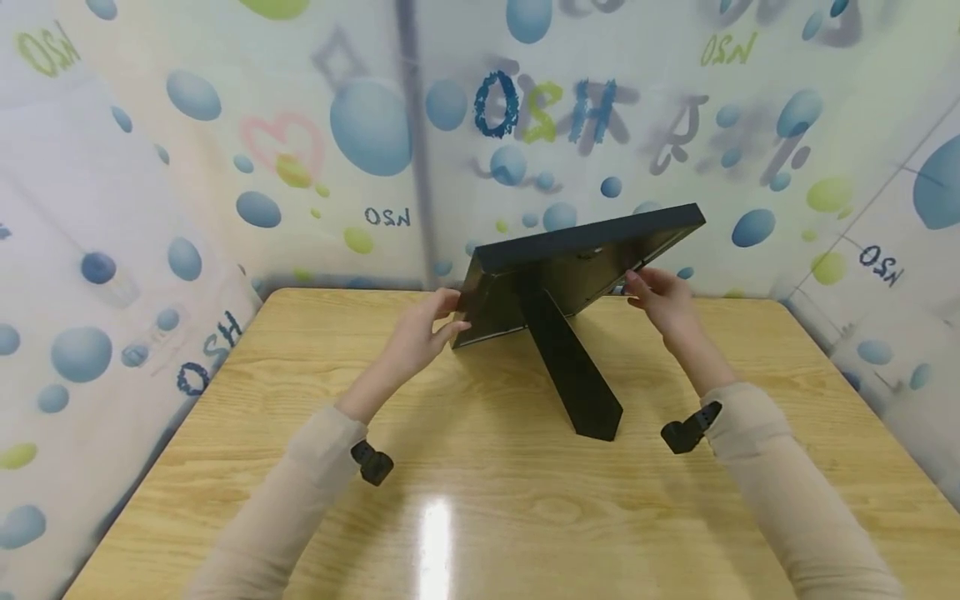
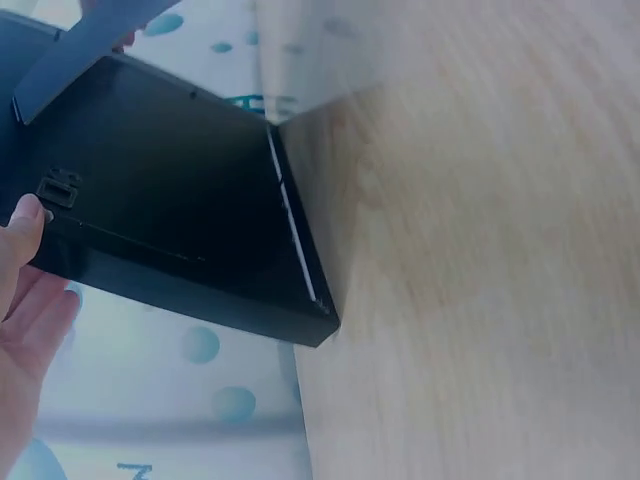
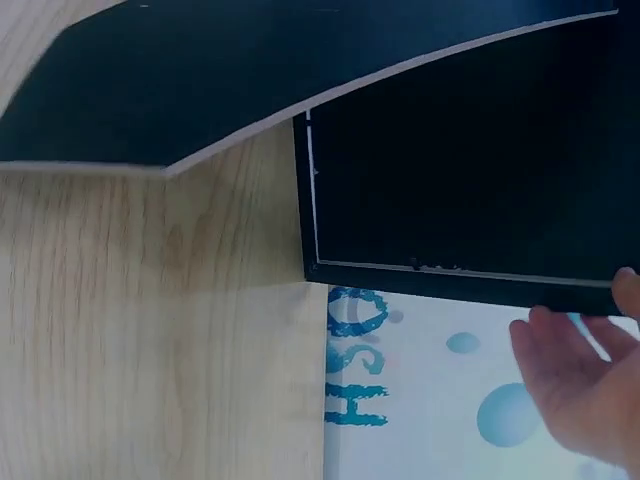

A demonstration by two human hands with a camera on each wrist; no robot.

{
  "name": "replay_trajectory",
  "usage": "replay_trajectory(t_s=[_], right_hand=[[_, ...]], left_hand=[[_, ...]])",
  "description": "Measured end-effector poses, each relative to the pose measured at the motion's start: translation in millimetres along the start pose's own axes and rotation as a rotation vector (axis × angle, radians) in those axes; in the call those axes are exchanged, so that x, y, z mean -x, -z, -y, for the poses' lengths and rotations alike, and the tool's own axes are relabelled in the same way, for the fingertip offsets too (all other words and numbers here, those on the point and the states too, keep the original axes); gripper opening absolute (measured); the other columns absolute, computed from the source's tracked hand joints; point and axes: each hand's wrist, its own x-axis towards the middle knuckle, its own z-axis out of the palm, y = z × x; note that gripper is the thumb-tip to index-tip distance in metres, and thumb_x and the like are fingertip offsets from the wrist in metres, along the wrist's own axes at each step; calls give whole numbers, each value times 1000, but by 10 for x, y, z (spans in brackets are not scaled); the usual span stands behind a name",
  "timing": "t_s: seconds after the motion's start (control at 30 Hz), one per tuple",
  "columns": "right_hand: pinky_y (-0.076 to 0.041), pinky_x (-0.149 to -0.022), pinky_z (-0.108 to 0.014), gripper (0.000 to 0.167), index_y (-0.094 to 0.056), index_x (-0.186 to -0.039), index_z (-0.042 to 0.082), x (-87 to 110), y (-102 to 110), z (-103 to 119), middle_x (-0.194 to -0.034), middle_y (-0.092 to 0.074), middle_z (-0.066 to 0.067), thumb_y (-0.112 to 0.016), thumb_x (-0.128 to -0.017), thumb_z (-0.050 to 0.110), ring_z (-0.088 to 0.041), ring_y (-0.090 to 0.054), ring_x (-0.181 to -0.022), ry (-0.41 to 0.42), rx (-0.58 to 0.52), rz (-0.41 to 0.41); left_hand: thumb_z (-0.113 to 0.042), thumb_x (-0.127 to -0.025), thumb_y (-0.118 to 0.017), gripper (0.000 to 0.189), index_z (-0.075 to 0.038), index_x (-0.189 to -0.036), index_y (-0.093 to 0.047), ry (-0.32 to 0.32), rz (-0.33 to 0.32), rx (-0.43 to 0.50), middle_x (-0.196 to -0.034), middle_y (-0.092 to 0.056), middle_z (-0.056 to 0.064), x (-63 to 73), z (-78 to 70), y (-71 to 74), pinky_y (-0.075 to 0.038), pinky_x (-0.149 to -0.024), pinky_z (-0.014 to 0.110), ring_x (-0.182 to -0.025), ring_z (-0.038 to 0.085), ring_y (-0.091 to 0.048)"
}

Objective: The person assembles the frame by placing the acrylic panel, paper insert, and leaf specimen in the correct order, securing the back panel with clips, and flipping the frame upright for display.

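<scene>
A black picture frame (image 1: 592, 242) stands tilted near the back of the table, its back side toward me. Its stand leg (image 1: 573, 367) is swung out, with the foot on the wood. My left hand (image 1: 420, 333) grips the left edge, thumb on the back panel and fingers round the outer side. My right hand (image 1: 663, 304) holds the right edge between thumb and fingers. In the left wrist view a small hanger (image 2: 58, 190) shows near the left thumb. The right wrist view shows the frame's lower corner (image 3: 312, 270) at the table. The front of the frame is hidden.
The wooden table (image 1: 480, 517) spreads out in front of me, with a bright reflection near its front. A printed wall covering (image 1: 300, 217) with blue and green dots stands right behind the table and along both sides. Each wrist carries a small black camera (image 1: 372, 462).
</scene>
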Motion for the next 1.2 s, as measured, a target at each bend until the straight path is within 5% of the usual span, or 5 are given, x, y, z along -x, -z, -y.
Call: replay_trajectory(t_s=[0.2, 0.43, 0.63, 0.9, 1.2], right_hand=[[-43, -101, -37, 56, -34, -139, -1, 47, -22, 67, -130, -46, -23, -38, -96, 36, -30, -48, -119, -54, -11, 16], [-50, -92, -31, 51, -44, -132, -1, 140, -36, 82, -102, -56, 4, -45, -95, 33, 6, -54, -86, 5, 18, 13], [-53, -71, -12, 36, -54, -113, -5, 332, -152, 109, -80, -58, 23, -51, -93, 24, 7, -58, -76, 95, -86, -58], [-56, -73, -22, 30, -64, -102, 0, 675, -419, 169, -87, -69, 12, -43, -97, 21, -6, -67, -82, 379, -330, -41], [-52, -66, -15, 19, -61, -98, 4, 924, -726, 289, -86, -64, 12, -68, -81, 8, -4, -63, -76, 316, -299, -207]], left_hand=[[-10, -78, -70, 32, 3, -105, -58, -126, -89, -43, -98, -65, 16, 91, -84, -112, -55, -80, 31, -92, 26, -65], [-11, -75, -73, 30, 1, -98, -58, -225, -156, -91, -85, -65, 12, 140, -240, -234, -54, -66, 30, -75, 22, -62], [-17, -77, -73, 28, -1, -95, -59, -214, -187, -158, -83, -64, 9, 166, -454, -335, -52, -64, 28, -73, 19, -61], [-28, -77, -74, 31, -4, -92, -62, -194, -243, -285, -83, -67, 7, 101, -735, -507, -53, -59, 26, -71, 17, -64], [-24, -74, -76, 27, -7, -83, -58, -147, -244, -262, -74, -64, 2, 42, -970, -724, -51, -54, 24, -64, 13, -62]])
